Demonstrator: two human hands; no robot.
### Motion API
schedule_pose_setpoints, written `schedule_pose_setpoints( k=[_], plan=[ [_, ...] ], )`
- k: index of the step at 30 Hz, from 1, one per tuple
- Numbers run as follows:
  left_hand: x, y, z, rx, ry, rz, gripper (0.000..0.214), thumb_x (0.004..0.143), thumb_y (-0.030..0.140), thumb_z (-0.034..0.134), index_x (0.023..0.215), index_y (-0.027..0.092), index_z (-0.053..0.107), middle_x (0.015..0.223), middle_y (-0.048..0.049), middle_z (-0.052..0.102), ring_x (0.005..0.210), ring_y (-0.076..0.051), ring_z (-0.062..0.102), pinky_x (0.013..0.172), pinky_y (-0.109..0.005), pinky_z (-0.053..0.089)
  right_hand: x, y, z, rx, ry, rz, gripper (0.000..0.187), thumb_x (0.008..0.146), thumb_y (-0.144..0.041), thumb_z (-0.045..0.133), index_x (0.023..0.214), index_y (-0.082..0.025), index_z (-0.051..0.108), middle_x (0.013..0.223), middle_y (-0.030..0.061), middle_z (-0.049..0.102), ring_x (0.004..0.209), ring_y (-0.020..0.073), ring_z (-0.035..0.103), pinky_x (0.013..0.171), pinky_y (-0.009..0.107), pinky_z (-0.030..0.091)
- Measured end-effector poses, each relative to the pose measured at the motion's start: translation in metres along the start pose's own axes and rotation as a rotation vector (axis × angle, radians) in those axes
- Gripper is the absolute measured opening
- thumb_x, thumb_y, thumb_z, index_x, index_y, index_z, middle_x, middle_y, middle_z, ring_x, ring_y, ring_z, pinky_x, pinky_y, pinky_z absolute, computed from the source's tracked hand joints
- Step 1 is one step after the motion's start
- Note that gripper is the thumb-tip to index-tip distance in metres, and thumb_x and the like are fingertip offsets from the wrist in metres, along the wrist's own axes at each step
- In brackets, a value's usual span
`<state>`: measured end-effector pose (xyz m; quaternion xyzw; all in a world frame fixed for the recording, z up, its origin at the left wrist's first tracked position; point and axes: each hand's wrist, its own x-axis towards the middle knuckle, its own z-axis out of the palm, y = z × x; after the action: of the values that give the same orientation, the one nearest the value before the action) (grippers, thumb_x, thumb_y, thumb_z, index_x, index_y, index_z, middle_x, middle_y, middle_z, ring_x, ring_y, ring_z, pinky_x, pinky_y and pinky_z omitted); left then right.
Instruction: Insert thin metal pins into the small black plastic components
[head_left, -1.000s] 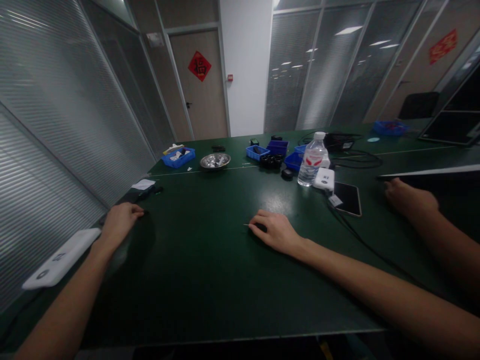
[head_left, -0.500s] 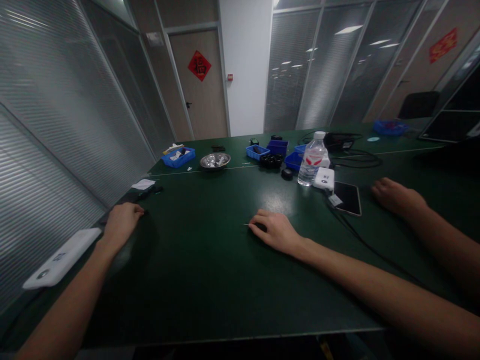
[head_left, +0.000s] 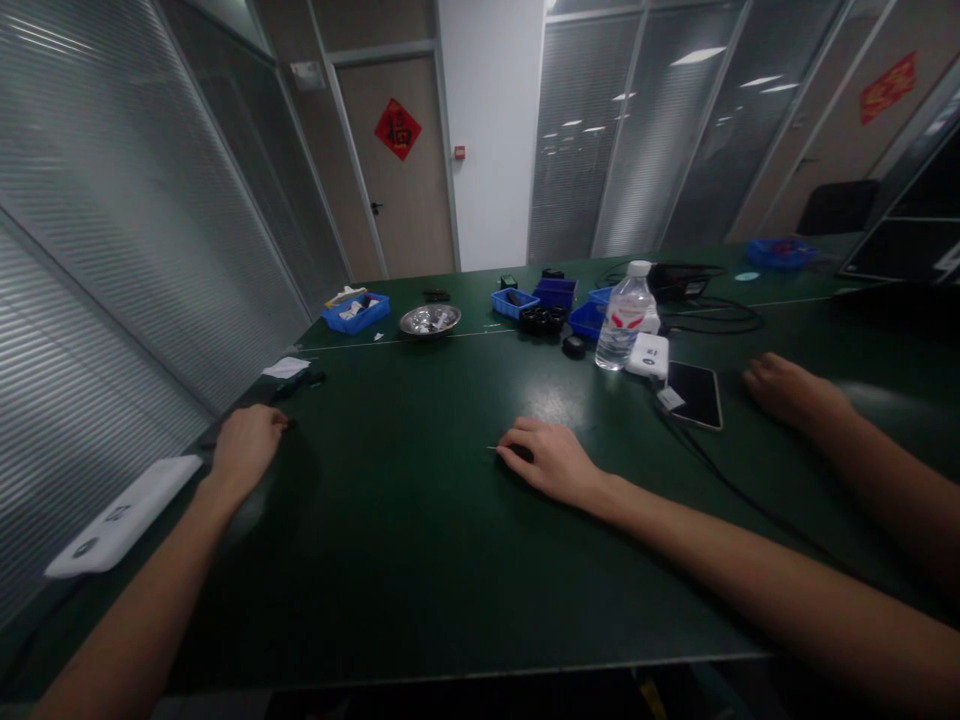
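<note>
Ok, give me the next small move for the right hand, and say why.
Probably lift the right hand slightly off the table. It appears to rest there, with only the tip of a thin pale thing poking out beyond the fingers, so I cannot tell how firmly it is gripped; a small lift might show that.

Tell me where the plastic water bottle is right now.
In the head view, the plastic water bottle stands right of centre on the green tabletop, beyond your right hand, between a blue tray and a white power-bank-like device.
</note>
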<state>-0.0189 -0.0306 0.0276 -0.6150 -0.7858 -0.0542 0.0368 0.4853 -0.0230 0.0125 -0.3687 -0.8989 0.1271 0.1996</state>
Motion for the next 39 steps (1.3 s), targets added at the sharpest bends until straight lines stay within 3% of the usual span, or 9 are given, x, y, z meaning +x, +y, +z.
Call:
schedule_pose_setpoints(
  k=[10,19,26,28,30,36,39],
  plan=[
    [0.0,0.005,0.0,0.052,0.0,-0.002,0.038,0.094,0.023,0.043,0.105,0.01,0.077,0.109,-0.0196,0.074,0.102,-0.034,0.068,0.09,-0.043,0.052,-0.001,0.001,0.002,-0.025,0.023,0.0,0.025,0.103,-0.036,0.052,0.108,-0.023,0.073,0.101,0.0042,0.068,0.081,0.0163,0.064,0.069,0.029,0.046],
    [0.015,-0.01,-0.001,-0.006,-0.05,-0.007,0.029,0.091,0.024,0.055,0.106,0.012,0.076,0.114,-0.0136,0.075,0.107,-0.028,0.068,0.097,-0.036,0.049,0.0,0.002,0.003,-0.034,0.02,-0.003,0.026,0.103,-0.036,0.052,0.108,-0.023,0.073,0.103,0.0045,0.068,0.08,0.0162,0.064,0.068,0.029,0.046],
    [0.009,0.002,-0.004,-0.046,-0.074,0.021,0.031,0.093,0.026,0.053,0.107,0.014,0.076,0.114,-0.0126,0.075,0.105,-0.029,0.069,0.092,-0.036,0.052,-0.001,0.002,0.003,-0.031,0.025,-0.006,0.027,0.103,-0.037,0.051,0.109,-0.023,0.073,0.103,0.0051,0.069,0.081,0.0169,0.064,0.071,0.03,0.047],
    [0.007,0.019,-0.004,-0.068,-0.103,0.077,0.029,0.093,0.029,0.055,0.106,0.018,0.077,0.113,-0.0087,0.076,0.105,-0.027,0.07,0.092,-0.034,0.052,-0.001,0.001,0.003,-0.025,0.023,-0.01,0.027,0.103,-0.037,0.05,0.11,-0.023,0.073,0.103,0.0048,0.068,0.08,0.0165,0.064,0.07,0.029,0.047],
    [0.0,0.05,-0.004,-0.119,-0.13,0.198,0.027,0.093,0.032,0.056,0.106,0.021,0.078,0.112,-0.0066,0.075,0.105,-0.025,0.07,0.092,-0.033,0.053,-0.001,0.001,0.003,-0.023,0.023,-0.015,0.027,0.103,-0.037,0.05,0.11,-0.023,0.073,0.103,0.0048,0.068,0.08,0.0164,0.064,0.07,0.029,0.047],
    [-0.061,0.19,0.002,-0.411,-0.205,0.791,0.024,0.098,0.032,0.058,0.112,0.024,0.075,0.114,-0.0097,0.068,0.102,-0.021,0.066,0.088,-0.034,0.054,0.001,0.001,0.003,-0.041,0.02,-0.016,0.025,0.103,-0.036,0.052,0.108,-0.022,0.073,0.103,0.0047,0.068,0.081,0.0161,0.064,0.069,0.028,0.045],
    [-0.091,0.235,0.009,-0.561,-0.14,0.9,0.024,0.101,0.026,0.054,0.116,0.024,0.072,0.115,-0.0072,0.067,0.105,-0.019,0.063,0.091,-0.035,0.053,0.0,0.001,0.004,-0.061,0.022,-0.009,0.024,0.102,-0.035,0.053,0.107,-0.022,0.073,0.1,0.0044,0.068,0.081,0.0163,0.064,0.069,0.028,0.043]
  ],
)
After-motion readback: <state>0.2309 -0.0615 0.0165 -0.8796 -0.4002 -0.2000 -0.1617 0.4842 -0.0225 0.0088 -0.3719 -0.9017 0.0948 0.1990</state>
